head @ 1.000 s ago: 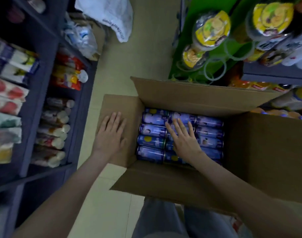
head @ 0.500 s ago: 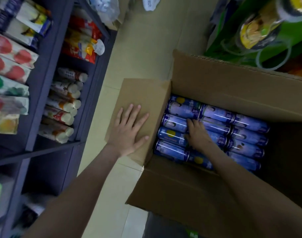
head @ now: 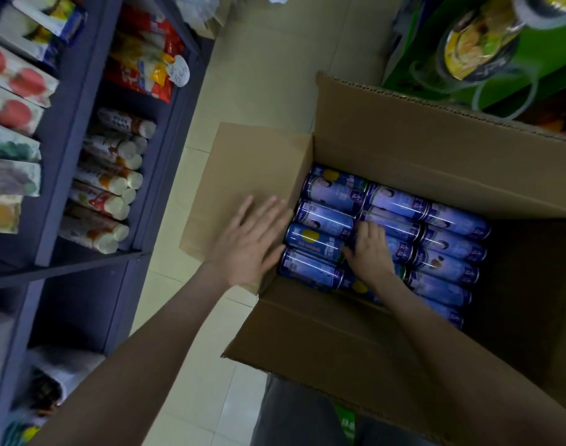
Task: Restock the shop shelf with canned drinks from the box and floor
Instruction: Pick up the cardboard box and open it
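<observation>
Cardboard box (head: 404, 149) is sitting packed with blue cans (head: 446, 268), so you are only starting: your right hand (head: 370, 251) is curling round a middle can (head: 397, 247), your left hand (head: 249, 243) is resting flat, released, on the flap (head: 236, 175).

Pale tiles covered the floor (head: 262, 75). Dark blue shelving (head: 66, 123) stood on the left, a green display stand (head: 562, 59) far right.
</observation>
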Motion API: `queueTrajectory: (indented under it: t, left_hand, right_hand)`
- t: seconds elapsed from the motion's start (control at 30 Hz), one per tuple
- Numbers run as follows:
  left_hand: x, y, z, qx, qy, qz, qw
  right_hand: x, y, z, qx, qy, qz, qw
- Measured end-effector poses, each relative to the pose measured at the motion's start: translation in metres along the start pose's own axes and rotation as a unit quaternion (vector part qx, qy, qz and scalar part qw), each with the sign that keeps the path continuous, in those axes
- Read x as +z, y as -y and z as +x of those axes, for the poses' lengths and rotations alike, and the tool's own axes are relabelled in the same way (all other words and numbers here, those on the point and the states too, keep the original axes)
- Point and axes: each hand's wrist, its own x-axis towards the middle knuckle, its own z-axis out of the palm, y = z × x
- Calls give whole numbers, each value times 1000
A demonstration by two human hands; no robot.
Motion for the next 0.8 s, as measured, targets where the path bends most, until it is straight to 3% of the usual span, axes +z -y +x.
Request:
queueTrajectory:
  t: [0.1, 0.2, 0.3, 0.37, 0.47, 0.67, 0.8]
  left_hand:
    - [3, -13, 2, 104, 45, 3, 994]
    - [6, -16, 4, 134, 86, 8, 987]
    - [10, -13, 6, 128, 85, 7, 988]
    - [12, -13, 5, 123, 82, 14, 989]
    - [12, -15, 7, 111, 94, 24, 989]
    - [6, -19, 7, 95, 129, 63, 985]
    - [-3, -44, 19, 17, 145, 120, 982]
  right_hand:
    - [13, -3, -17, -23, 45, 17, 999]
    - [23, -4, -22, -29, 106, 67, 992]
    - [26, -3, -14, 21, 127, 201, 971]
    - [29, 1, -9, 30, 103, 234, 966]
    - [29, 8, -7, 39, 86, 239, 966]
    - [15, 5, -7, -10, 152, 147, 977]
    - [-15, 4, -24, -13, 120, 188, 975]
